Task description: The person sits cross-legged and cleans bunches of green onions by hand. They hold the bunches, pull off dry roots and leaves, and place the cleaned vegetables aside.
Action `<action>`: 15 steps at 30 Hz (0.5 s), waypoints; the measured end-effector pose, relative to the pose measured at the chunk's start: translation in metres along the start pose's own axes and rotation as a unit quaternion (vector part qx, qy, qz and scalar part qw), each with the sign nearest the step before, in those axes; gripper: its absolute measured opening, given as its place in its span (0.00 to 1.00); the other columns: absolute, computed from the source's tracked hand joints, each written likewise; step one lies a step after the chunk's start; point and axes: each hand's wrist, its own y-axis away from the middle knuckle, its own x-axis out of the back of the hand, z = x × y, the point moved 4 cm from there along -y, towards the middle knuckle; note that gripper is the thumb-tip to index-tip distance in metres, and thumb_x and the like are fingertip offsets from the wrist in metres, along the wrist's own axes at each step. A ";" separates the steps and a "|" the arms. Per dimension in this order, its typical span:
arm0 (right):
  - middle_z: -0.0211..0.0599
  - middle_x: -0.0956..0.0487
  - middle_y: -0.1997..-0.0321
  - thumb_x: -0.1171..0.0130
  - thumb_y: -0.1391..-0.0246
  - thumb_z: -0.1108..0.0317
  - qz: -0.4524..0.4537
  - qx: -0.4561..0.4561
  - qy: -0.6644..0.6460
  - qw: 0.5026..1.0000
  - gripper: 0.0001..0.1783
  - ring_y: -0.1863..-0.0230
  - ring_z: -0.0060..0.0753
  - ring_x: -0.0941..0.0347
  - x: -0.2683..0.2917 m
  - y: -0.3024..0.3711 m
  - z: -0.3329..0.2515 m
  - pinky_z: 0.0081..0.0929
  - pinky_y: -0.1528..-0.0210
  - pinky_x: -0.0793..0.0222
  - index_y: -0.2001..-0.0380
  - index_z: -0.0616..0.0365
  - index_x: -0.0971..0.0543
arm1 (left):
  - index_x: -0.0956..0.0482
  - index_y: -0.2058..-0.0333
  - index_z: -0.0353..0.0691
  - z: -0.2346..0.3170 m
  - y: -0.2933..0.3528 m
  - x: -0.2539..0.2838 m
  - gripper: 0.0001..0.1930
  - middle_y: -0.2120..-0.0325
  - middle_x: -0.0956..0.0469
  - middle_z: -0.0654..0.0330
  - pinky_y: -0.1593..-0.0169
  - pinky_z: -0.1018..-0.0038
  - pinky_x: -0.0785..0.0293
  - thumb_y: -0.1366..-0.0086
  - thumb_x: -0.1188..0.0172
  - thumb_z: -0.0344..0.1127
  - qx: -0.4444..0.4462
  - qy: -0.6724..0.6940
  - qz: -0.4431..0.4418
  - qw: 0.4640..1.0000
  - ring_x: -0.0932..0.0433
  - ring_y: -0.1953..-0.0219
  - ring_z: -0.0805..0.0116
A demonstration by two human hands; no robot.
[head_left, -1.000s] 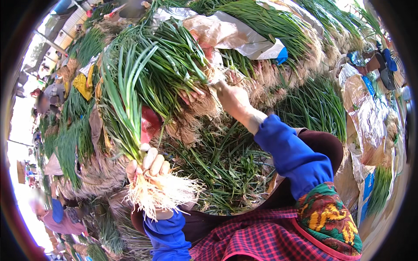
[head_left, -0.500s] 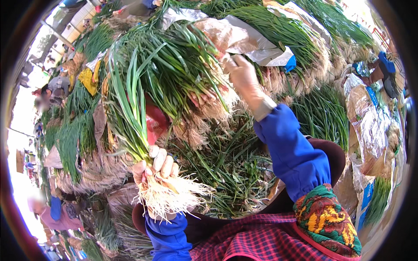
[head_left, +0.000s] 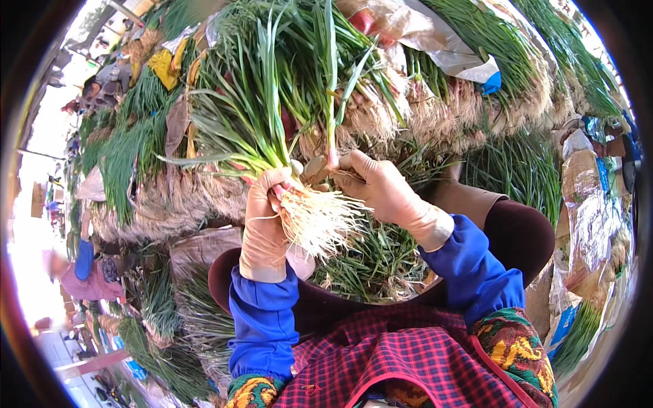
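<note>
My left hand, in a beige glove, is closed around a bunch of green garlic just above its roots. The flat leaves rise away from me and the pale roots fan out to the right of my fist. Beside it, my right hand, also gloved, pinches the lower end of a single green garlic stalk, which stands upright with its leaves up. Both hands are close together, and the stalk's very base is hidden by my right fingers.
Beyond my hands lies a heap of green garlic with its roots toward me. Loose leaf trimmings cover the ground between my knees. More bundles and plastic sheeting lie to the right. At the far left a person is near other bundles.
My right hand has come back from the far heap to beside my left, now with a single stalk in its fingers. The left hand has risen farther from me with the bunch.
</note>
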 end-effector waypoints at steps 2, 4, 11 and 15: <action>0.46 0.25 0.80 0.42 0.52 0.64 -0.079 0.012 0.014 0.997 0.22 0.78 0.50 0.27 -0.008 0.008 -0.006 0.37 0.78 0.32 0.54 0.54 0.33 | 0.26 0.74 0.34 0.003 -0.004 0.016 0.04 0.82 0.26 0.60 0.63 0.65 0.23 0.47 0.44 0.28 0.002 0.026 -0.035 0.999 0.25 0.78 0.68; 0.45 0.25 0.79 0.41 0.56 0.63 -0.118 0.079 0.079 0.987 0.33 0.77 0.49 0.27 -0.020 0.019 -0.017 0.37 0.77 0.32 0.45 0.52 0.39 | 0.26 0.72 0.34 0.000 0.002 0.001 0.05 0.73 0.25 0.50 0.61 0.62 0.23 0.47 0.44 0.30 0.032 0.038 -0.051 0.997 0.24 0.72 0.59; 0.32 0.23 0.72 0.48 0.42 0.57 -0.056 -0.267 -0.171 0.947 0.18 0.75 0.20 0.31 -0.010 -0.027 0.006 0.24 0.71 0.31 0.60 0.63 0.25 | 0.27 0.73 0.33 -0.007 -0.001 0.012 0.06 0.76 0.24 0.50 0.63 0.60 0.24 0.48 0.44 0.31 0.033 0.013 0.001 0.999 0.24 0.74 0.54; 0.33 0.27 0.78 0.53 0.40 0.66 -0.028 -0.263 -0.482 0.835 0.11 0.82 0.23 0.31 -0.050 -0.033 0.006 0.20 0.83 0.35 0.65 0.64 0.28 | 0.29 0.68 0.35 -0.004 0.019 -0.024 0.11 0.71 0.26 0.53 0.66 0.72 0.26 0.45 0.46 0.38 0.007 0.034 -0.053 0.998 0.28 0.71 0.63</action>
